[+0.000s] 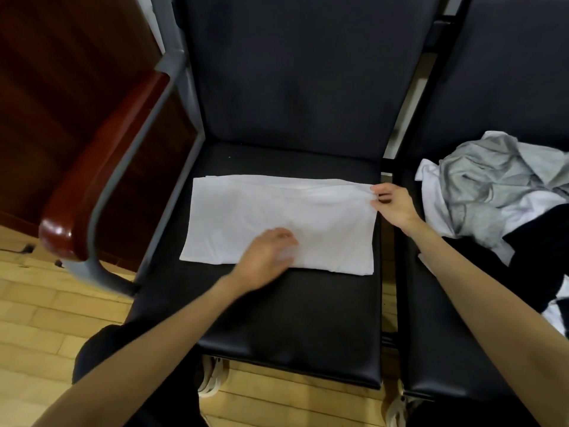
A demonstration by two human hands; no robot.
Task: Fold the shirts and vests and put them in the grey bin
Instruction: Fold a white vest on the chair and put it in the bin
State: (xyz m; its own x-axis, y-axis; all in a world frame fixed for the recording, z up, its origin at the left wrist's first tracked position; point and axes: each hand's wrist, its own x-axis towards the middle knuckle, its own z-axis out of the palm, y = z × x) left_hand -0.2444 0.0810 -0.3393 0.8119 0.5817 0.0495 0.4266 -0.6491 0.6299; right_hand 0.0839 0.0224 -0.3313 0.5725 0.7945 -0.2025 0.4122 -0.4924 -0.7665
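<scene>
The white shirt (277,220) lay half-folded on the chair seat (277,318), the right hand (392,203) pinching its right edge taut while the blurred left hand (268,257) pressed down, fingers curled, apparently smoothing.

Two black padded chairs (308,318) side by side — one red-brown wooden armrest (101,177) — on wood flooring (40,309).

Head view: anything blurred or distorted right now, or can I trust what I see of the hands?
Head view: the left hand is motion-blurred over the white shirt, its fingers unreadable; the right hand is sharp, pinching the shirt's right edge. Wide-angle bending curves the armrest; glare spots its front end.
</scene>
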